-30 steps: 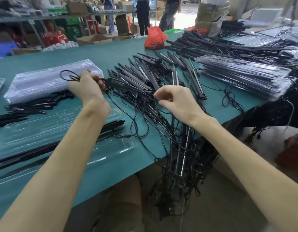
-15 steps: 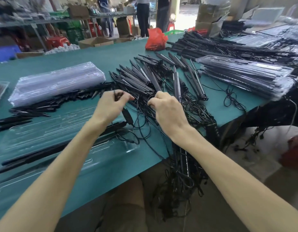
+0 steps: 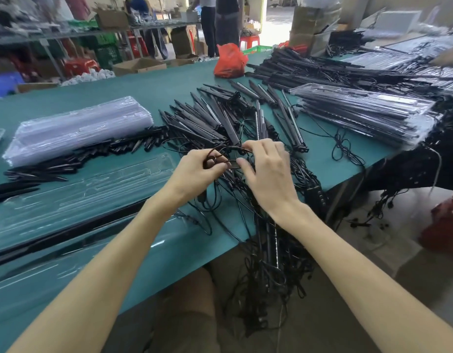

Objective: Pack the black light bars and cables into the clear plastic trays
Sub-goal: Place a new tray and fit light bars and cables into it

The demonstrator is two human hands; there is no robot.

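Note:
My left hand (image 3: 198, 171) grips a small coil of black cable (image 3: 221, 155) above the green table (image 3: 169, 87). My right hand (image 3: 268, 171) pinches the same cable loop from the right, thumb and fingers meeting it near the left hand. Behind the hands fans a pile of black light bars (image 3: 215, 121), their cables trailing over the table's front edge. A clear plastic tray (image 3: 67, 200) lies at the left with a long black light bar (image 3: 75, 228) lying across it.
A stack of clear trays (image 3: 77, 128) sits at the back left beside a row of small black parts (image 3: 92, 154). Packed trays (image 3: 365, 113) pile up at the right. A red bag (image 3: 229, 61) stands far back. People stand beyond the table.
Both hands have come together over the cable. The left hand now holds a wound loop, and the right hand has moved in against it.

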